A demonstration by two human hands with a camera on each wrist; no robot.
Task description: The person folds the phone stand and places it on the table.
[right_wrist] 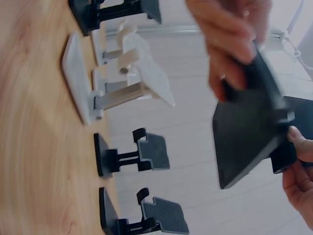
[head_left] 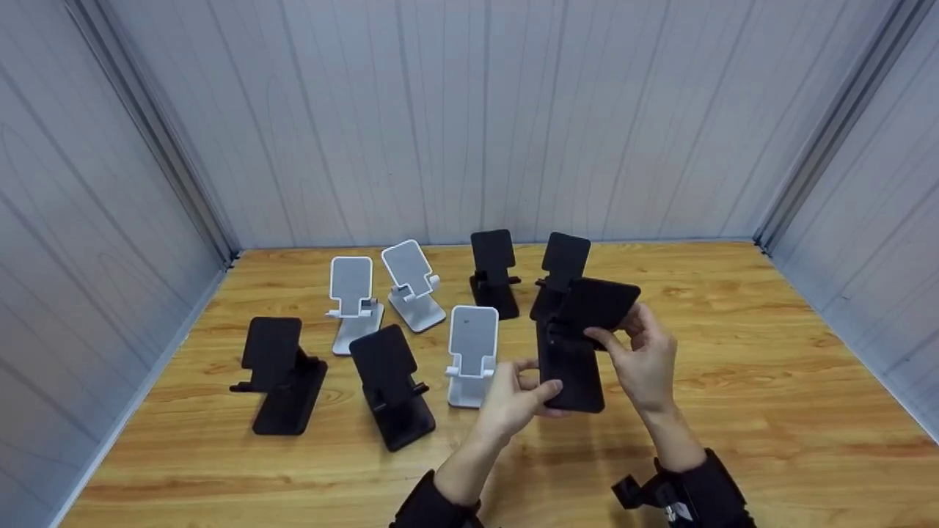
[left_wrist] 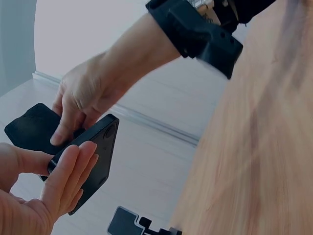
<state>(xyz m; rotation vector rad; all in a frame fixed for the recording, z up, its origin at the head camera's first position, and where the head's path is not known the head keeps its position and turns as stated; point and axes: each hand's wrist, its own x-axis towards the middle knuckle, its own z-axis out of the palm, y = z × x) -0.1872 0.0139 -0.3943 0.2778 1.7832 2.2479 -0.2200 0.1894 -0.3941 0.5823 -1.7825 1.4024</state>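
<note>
A black folding phone stand (head_left: 576, 378) is held up above the right part of the table, its back plate tilted away from its base. My left hand (head_left: 513, 400) grips the lower end of the base, thumb on top and fingers beneath. The right hand (head_left: 649, 359) pinches the edge of the back plate (head_left: 603, 299). From the left wrist view, the left hand's fingers (left_wrist: 68, 178) lie along the underside of the base, where a round pad shows. A white phone stand (head_left: 473, 334) stands just left of the left hand.
Two more white stands (head_left: 352, 282) and two black stands (head_left: 493, 253) stand toward the back of the wooden table (head_left: 220, 469). At the left are two other black stands (head_left: 385, 359). Pale panel walls (head_left: 469, 125) enclose the back and sides.
</note>
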